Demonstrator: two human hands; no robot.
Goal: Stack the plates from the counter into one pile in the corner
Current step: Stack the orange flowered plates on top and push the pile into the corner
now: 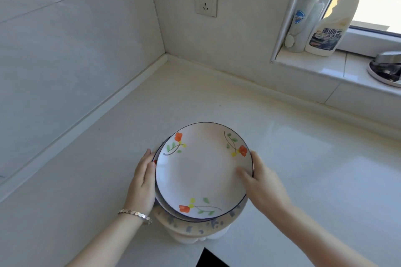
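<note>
A pile of plates is held between both my hands above the white counter (303, 169). The top plate (201, 171) is white with a thin dark rim and orange flowers. Beneath it shows the edge of a similar plate (159, 149), and under those a larger dish with blue-grey marks on its rim (195, 226). My left hand (143, 184), with a bracelet at the wrist, grips the pile's left edge. My right hand (260, 184) grips the right edge, thumb on the top plate. The counter's corner (166, 58) lies farther back.
A wall socket (206, 1) sits above the corner. On the window sill at the right stand a pump bottle (308, 17) and a spray cleaner bottle (332, 25), with a metal lid (386, 69) farther right. A dark edge (210, 258) shows at the counter's front.
</note>
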